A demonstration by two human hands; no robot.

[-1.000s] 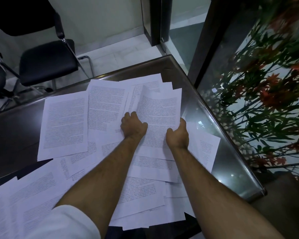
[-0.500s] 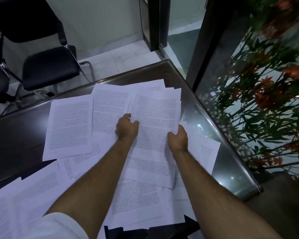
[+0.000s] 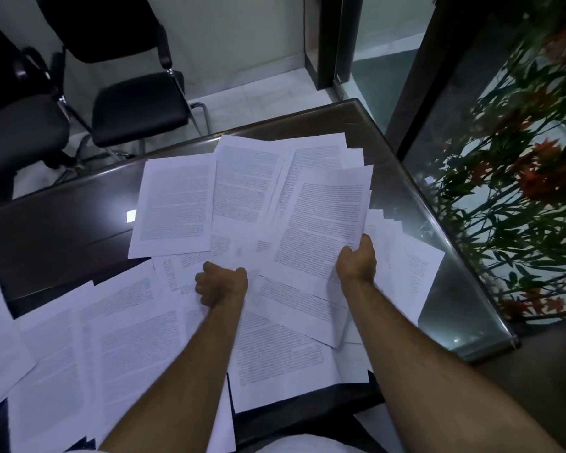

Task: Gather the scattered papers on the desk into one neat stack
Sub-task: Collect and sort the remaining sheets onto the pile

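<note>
the papers (image 3: 177, 204) lie scattered over most of the desk (image 3: 62, 217), overlapping from the far right corner at about 1 o'clock down to the near edge at 7 o'clock, with only a few gathered so far. my right hand (image 3: 356, 263) pinches the lower right corner of a small bundle (image 3: 324, 217) of sheets at 1 o'clock, thumb on top, the sheets fanned and not squared. my left hand (image 3: 221, 284) sits near the middle with fingers curled under; it seems to be on a sheet, but i cannot tell whether it grips one or just rests there.

to do this step well, i'd keep the bundle low and flat so the loose sheets beneath don't slide toward the glass edge (image 3: 438, 223) at 3 o'clock. i'd feed the next sheet from the left under or onto the bundle, text facing the same way, then work round from 12 o'clock to 7 o'clock. squaring can wait: tapping the long edge on the desk once most are in looks easier than fixing each sheet. the thin paper will likely buckle if i pinch one corner too long, so a second hand under the bundle would help
</note>
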